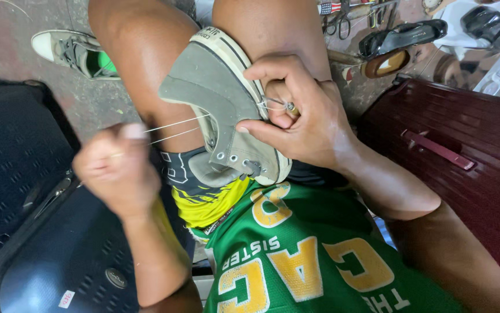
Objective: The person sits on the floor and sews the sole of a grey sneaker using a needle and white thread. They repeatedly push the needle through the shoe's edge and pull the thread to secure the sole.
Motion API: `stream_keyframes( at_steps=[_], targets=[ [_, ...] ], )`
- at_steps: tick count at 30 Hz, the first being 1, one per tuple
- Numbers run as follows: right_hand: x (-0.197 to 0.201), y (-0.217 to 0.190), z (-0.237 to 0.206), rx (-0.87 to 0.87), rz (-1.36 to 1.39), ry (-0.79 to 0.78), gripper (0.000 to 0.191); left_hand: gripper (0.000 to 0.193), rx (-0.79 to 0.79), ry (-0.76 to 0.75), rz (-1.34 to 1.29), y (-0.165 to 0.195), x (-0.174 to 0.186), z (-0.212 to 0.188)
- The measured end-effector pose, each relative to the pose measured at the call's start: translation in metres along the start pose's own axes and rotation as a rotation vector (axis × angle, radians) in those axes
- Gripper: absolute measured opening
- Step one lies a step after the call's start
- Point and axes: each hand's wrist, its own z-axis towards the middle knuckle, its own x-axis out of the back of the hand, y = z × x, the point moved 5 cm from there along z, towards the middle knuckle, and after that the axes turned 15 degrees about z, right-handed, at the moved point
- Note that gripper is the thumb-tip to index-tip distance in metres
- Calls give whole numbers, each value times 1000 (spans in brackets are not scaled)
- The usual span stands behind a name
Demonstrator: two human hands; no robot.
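Note:
A grey canvas sneaker [215,87] rests sole-up between my bare knees. My right hand [308,122] clamps it at the edge of the sole, thumb pressed on the canvas, fingers curled round a small metal-tipped tool [289,106]. Two strands of pale thread [174,128] run taut from the sneaker's side to my left hand [117,168]. That hand is closed on the thread, out to the left of the shoe and blurred by motion.
The matching sneaker [70,52] lies on the concrete floor at top left. A dark blue suitcase [41,243] stands by my left side, a maroon one [464,145] by my right. Black heeled shoes [400,37] and scissors [342,20] lie at top right.

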Motion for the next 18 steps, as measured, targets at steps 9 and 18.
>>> stream_keyframes(
  at_steps=[9,18],
  targets=[
    [2,-6,-3,-7,-65,-9,66,16,-139,-14,217,16,24,17],
    [28,-19,-19,-136,-564,-265,103,14,-388,-466,703,85,-73,19]
  ],
)
